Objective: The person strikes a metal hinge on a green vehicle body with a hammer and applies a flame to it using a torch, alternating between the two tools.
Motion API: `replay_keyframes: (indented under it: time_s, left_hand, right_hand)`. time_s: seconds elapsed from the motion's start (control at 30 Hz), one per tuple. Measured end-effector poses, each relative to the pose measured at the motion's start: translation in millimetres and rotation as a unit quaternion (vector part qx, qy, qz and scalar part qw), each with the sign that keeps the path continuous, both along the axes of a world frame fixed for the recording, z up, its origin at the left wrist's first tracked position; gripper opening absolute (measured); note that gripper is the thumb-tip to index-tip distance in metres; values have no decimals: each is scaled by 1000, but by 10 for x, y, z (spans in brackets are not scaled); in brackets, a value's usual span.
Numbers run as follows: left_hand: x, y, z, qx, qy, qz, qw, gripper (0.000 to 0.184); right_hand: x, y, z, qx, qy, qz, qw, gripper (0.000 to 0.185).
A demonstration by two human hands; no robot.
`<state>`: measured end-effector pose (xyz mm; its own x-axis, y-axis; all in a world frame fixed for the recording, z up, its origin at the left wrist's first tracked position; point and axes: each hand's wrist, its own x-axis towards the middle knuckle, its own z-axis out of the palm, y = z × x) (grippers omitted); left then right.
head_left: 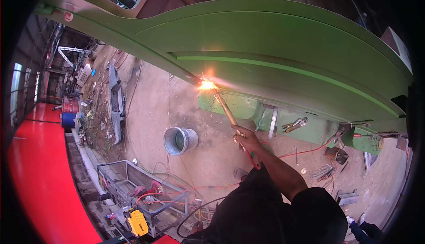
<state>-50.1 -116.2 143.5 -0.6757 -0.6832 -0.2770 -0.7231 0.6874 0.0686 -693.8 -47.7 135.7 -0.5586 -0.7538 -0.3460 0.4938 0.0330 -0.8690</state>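
My right hand [247,138] is closed around the handle of a brass-coloured torch [226,107] with a red hose at its lower end. The torch slants up and left, and its tip ends in a bright orange glow with sparks [206,84] at the lower edge of a large green metal panel [248,36]. Glare hides the exact spot where tip and panel meet. Locking pliers [295,124] lie on a green ledge [321,131] below the panel. I do not see my left hand.
A grey bucket [188,140] stands on the concrete floor. Hoses cross the ground near a metal frame [146,186] at lower left, beside a yellow device [137,223]. A red surface [44,169] fills the far left. Another person's legs [365,231] show at lower right.
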Motion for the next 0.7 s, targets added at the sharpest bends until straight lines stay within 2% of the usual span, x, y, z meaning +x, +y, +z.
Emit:
replay_keyframes:
  time_s: [0.1,0.17,0.4,0.47,0.5,0.57,0.7]
  left_hand:
    - [-229,21,213,31,-43,18,998,39]
    - [-296,-9,254,121,-68,226,964,48]
    - [-55,-94,23,127,-70,207,968,54]
    - [-72,-80,10,128,-33,289,948,50]
    - [-39,-79,7,128,-33,289,948,50]
    - [33,-76,9,55,-15,12,998,43]
    - [-168,-32,148,56,-29,2,998,37]
  right_hand:
    - [-4,15,21,-3,2,-1,1000,50]
    - [-7,14,34,-1,0,-2,1000,50]
    - [-5,24,-25,-38,-34,-12,999,51]
    - [-12,34,-14,-44,-38,-12,998,51]
    - [-16,38,-7,-49,-42,-12,998,51]
    - [-15,32,-22,-49,-42,-13,998,51]
    - [-21,19,-77,-53,-45,-11,998,51]
